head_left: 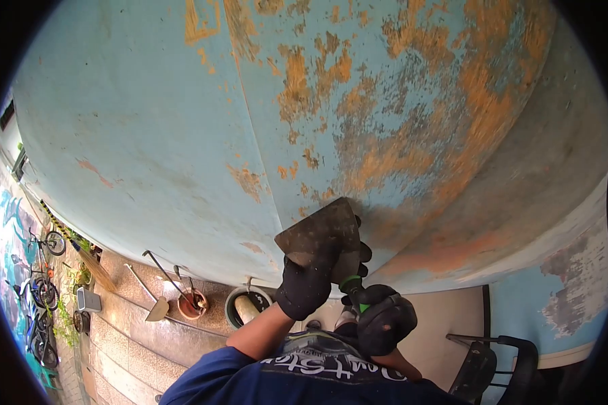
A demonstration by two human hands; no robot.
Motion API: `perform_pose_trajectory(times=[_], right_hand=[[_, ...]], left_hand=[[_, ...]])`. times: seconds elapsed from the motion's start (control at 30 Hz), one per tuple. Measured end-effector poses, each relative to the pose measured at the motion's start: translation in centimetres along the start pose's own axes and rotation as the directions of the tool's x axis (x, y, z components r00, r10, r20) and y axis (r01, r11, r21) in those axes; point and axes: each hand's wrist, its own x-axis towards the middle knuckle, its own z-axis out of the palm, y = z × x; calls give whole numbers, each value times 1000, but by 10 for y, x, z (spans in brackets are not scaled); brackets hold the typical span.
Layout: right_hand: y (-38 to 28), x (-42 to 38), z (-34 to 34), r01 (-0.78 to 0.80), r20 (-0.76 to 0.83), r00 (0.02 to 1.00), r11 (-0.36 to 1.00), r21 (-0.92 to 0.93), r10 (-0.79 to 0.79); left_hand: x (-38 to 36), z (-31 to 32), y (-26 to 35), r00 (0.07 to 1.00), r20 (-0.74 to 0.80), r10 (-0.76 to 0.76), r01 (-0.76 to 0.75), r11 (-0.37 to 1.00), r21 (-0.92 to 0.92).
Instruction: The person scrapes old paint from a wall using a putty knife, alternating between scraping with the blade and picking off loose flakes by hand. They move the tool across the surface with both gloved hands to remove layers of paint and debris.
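A wide paint scraper has its metal blade up against the blue wall, its edge just below a patch of flaked paint. In a black glove, my left hand is wrapped round the lower part of the blade, with fingertips showing past its right side. My right hand, also gloved in black, is closed round the scraper's green and black handle. Orange-brown and grey patches show on the wall above and to the right of the blade, where the blue paint is gone.
Below the wall at left stand a green-rimmed bucket, a terracotta pot, a long-handled dustpan and a broom. Parked bicycles are farther left. A black metal chair stands at lower right.
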Motion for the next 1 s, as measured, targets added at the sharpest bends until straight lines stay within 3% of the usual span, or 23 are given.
perform_pose_trajectory(times=[0.03, 0.07, 0.1, 0.13, 0.2, 0.23, 0.27, 0.3, 0.33, 0.37, 0.4, 0.43, 0.47, 0.5, 0.53, 0.57, 0.63, 0.77, 0.87, 0.93, 1.0], right_hand=[[-5, 8, 0, 160, 16, 987, 942, -297, -162], [-11, 13, 2, 286, 75, 952, 776, -563, -297], [1, 12, 2, 375, 74, 926, 886, -274, -369], [0, 13, 3, 381, 77, 924, 883, -275, -374], [-4, 18, 10, 389, 34, 921, 920, -48, -387], [6, 10, 3, 395, 35, 919, 918, -46, -394], [26, -6, -10, 314, 69, 950, 924, -219, -306], [35, -20, -17, 215, 83, 977, 895, -390, -199], [18, -11, -6, 203, 81, 979, 897, -392, -186], [-3, 9, 9, 285, 45, 958, 943, -169, -282], [-15, 24, 21, 374, -14, 927, 925, 62, -374], [-10, 19, 24, 354, -63, 934, 935, 36, -351], [-15, 15, 24, 357, -62, 933, 934, 37, -354], [-23, 11, 24, 208, -87, 966, 934, -289, -243], [-28, 7, 25, 23, -153, 979, 816, -578, -136], [-24, 5, 22, 18, -153, 980, 814, -580, -130], [-15, 3, 15, 203, -110, 965, 941, -270, -239], [-12, -2, 14, 131, -130, 971, 900, -416, -202], [20, -18, -3, 213, -106, 960, 923, -321, -259], [28, -29, -7, 214, 0, 976, 968, -128, -216], [9, -13, -7, 260, 41, 966, 951, -169, -257]], left_hand=[[5, -12, -14, 992, -48, 114, -98, 961, 260], [1, -12, -11, 993, -53, 104, -86, 961, 261], [-1, -10, -5, 999, -33, 35, -31, 992, 122], [1, -7, -1, 1000, 4, -14, 14, 1000, -18], [1, -7, -3, 1000, 4, 7, -7, 1000, 18], [1, -7, -4, 1000, -5, 18, -17, 999, 51], [3, -7, -2, 1000, -5, 20, -20, 998, 53], [3, -8, -1, 994, 13, 112, -112, 981, 160], [0, -8, -1, 979, 39, 199, -203, 944, 260], [-3, -9, -4, 980, 36, 196, -199, 945, 259], [-2, -10, -5, 995, -3, 96, -94, 981, 170], [-1, -11, -5, 999, -32, -8, 11, 997, 78], [0, -10, -5, 1000, -31, -5, 8, 997, 79], [1, -8, -5, 1000, -25, 11, -10, 997, 71], [0, -7, -6, 1000, -21, 21, -20, 998, 64], [-1, -8, -7, 1000, -24, 16, -14, 998, 61], [-2, -10, -8, 999, -42, -31, 33, 999, 35], [-3, -7, -9, 999, -35, -19, 20, 999, 38], [-2, -3, -5, 998, 20, -57, 57, 998, 5], [-3, -8, -10, 997, 68, -48, 50, 998, -28], [-3, -10, -13, 997, 72, -36, 39, 999, -28]])
